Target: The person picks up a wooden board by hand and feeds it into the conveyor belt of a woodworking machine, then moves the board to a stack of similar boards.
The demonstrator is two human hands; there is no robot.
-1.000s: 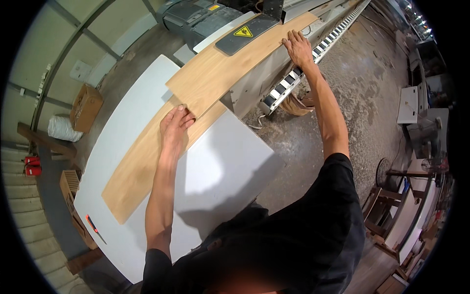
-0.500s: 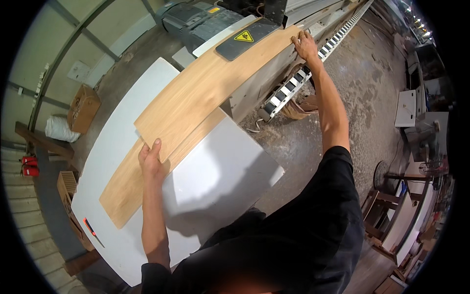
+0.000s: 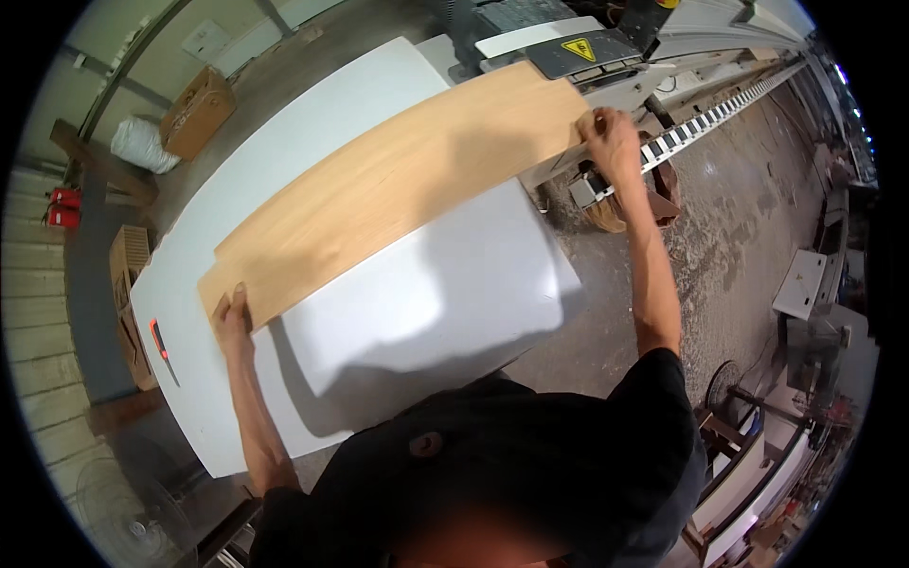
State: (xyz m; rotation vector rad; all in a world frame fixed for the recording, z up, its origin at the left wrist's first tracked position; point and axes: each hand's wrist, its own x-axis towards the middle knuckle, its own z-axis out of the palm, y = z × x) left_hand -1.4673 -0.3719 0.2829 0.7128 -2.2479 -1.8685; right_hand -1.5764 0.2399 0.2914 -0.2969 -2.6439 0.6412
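A long light wood-grain board (image 3: pixel 398 180) spans between my hands above a white tabletop (image 3: pixel 407 293), tilted up to the right. My left hand (image 3: pixel 233 317) grips its near left end, thumb on top and fingers beneath. At the far right end my right hand (image 3: pixel 614 147) pinches the corner, close to the machine. A stepped edge at the left end suggests a second wood-grain board (image 3: pixel 210 284) underneath; most of it is hidden. The machine's dark guard (image 3: pixel 592 59) bears a yellow warning sign and sits just beyond the board's far end.
A red-handled utility knife (image 3: pixel 161 341) lies on the tabletop's left side. Past the machine runs a black-and-white conveyor strip (image 3: pixel 701 123). A cardboard box (image 3: pixel 199 112) and white sack (image 3: pixel 142 144) stand at far left; a fan (image 3: pixel 137 521) is at lower left.
The upper board has come away from under the machine guard, toward me and left, over the lower board. My left hand moved left and nearer with it; my right hand followed.
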